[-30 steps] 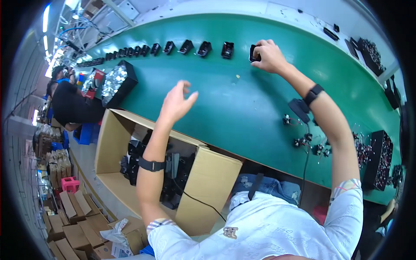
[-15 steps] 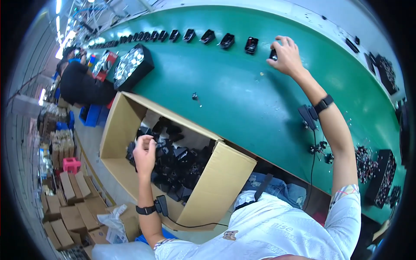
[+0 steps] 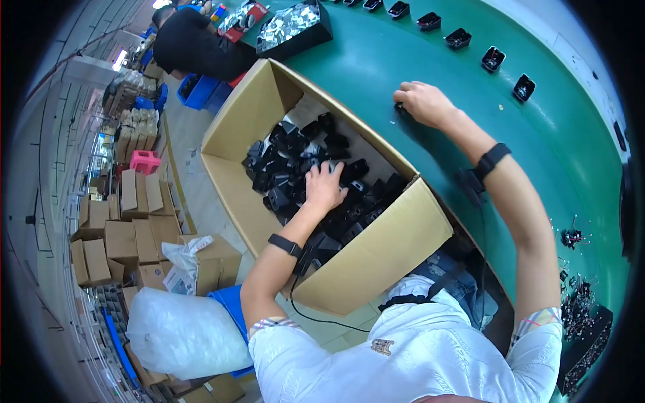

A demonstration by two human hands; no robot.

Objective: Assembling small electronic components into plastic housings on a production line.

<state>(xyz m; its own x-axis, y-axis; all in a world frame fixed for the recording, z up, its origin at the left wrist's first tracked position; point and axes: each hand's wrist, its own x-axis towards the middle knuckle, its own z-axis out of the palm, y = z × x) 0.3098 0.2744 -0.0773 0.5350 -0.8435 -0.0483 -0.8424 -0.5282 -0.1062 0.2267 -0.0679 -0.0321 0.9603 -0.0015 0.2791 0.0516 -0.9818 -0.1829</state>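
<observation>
My left hand (image 3: 326,188) reaches into an open cardboard box (image 3: 430,225), fingers spread over a heap of black plastic housings (image 3: 285,141). It touches the top ones; whether it grips any cannot be made out. Over the green table (image 3: 363,60), just past the box's far edge, my right hand (image 3: 426,105) is closed, its fingertips pinching a small dark part (image 3: 400,106) that they mostly hide. Farther right, a black housing (image 3: 525,87) stands at the near end of a curved row of similar open housings (image 3: 458,38).
A black tray of shiny pieces (image 3: 292,30) stands on the table beside a person in black (image 3: 201,47). Small wired parts (image 3: 578,302) lie in a pile at the right. Left of the box are stacked cartons (image 3: 134,228) and a large clear plastic bag (image 3: 185,329).
My right hand has let go of a housing at the row's end and moved left to a small part on the table. My left hand has moved deeper over the heap. The view has swung left.
</observation>
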